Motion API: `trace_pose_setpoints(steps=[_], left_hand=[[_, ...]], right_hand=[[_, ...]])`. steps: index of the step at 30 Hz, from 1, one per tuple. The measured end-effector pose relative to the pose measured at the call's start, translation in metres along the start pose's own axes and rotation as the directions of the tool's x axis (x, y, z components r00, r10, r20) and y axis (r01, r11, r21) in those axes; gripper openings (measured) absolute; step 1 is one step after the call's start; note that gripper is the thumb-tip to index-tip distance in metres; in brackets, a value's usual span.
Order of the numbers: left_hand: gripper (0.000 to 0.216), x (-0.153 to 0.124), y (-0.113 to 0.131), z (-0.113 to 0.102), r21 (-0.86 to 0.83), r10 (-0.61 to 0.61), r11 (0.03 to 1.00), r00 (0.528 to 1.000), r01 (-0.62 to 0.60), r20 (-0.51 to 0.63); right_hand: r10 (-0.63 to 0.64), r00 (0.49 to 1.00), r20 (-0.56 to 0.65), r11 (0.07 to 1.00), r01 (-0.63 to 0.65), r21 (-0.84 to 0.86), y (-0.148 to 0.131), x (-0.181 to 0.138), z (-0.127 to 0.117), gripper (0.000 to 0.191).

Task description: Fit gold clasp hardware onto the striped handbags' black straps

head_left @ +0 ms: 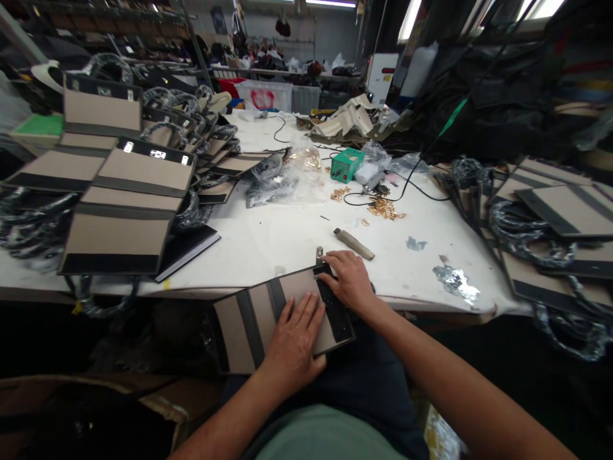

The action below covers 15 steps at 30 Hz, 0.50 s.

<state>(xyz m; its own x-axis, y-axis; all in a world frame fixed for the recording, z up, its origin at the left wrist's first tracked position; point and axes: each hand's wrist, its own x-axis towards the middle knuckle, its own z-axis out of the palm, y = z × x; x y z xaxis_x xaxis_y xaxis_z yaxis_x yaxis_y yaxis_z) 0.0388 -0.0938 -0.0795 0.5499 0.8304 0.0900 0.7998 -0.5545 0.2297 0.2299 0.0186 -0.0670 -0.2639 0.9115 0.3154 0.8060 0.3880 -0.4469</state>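
A beige bag panel [294, 291] with dark bands lies tilted across my lap and the table's front edge. My left hand [297, 335] rests flat on its beige face, fingers stretched out. At the panel's dark end strip [338, 310], my right hand [349, 281] is closed, thumb and fingertips pinching at the corner. A small metal clasp [319, 253] sticks out just beyond those fingertips; how it joins the panel is hidden. Past my right hand lies a cutter knife [354, 244] with a taped grip.
Stacked bag panels [127, 201] with wrapped handles crowd the left; more bag panels [565, 211] hang over the right edge. A green device [347, 165], gold fittings [387, 208] and a cable lie farther back. Foil scraps [456, 283] lie right. A carton [179, 409] stands below.
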Motion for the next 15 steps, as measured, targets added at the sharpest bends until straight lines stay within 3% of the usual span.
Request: trace_pose_setpoints(steps=[3, 6, 15], left_hand=[[0.088, 0.004, 0.0, -0.007, -0.007, -0.001, 1.0, 0.999, 0.001, 0.033], [0.087, 0.007, 0.0, -0.01, -0.009, -0.011, 1.0, 0.999, 0.011, 0.037], [0.087, 0.012, -0.004, -0.013, -0.012, 0.038, 0.999, 0.998, -0.037, 0.046]], right_hand=[[-0.136, 0.989, -0.06, 0.99, 0.138, 0.029, 0.007, -0.009, -0.002, 0.026], [-0.199, 0.98, -0.002, 0.976, 0.199, 0.087, 0.015, -0.022, -0.006, 0.019], [0.036, 0.987, 0.154, 0.991, -0.055, 0.119, 0.014, -0.034, -0.011, 0.032]])
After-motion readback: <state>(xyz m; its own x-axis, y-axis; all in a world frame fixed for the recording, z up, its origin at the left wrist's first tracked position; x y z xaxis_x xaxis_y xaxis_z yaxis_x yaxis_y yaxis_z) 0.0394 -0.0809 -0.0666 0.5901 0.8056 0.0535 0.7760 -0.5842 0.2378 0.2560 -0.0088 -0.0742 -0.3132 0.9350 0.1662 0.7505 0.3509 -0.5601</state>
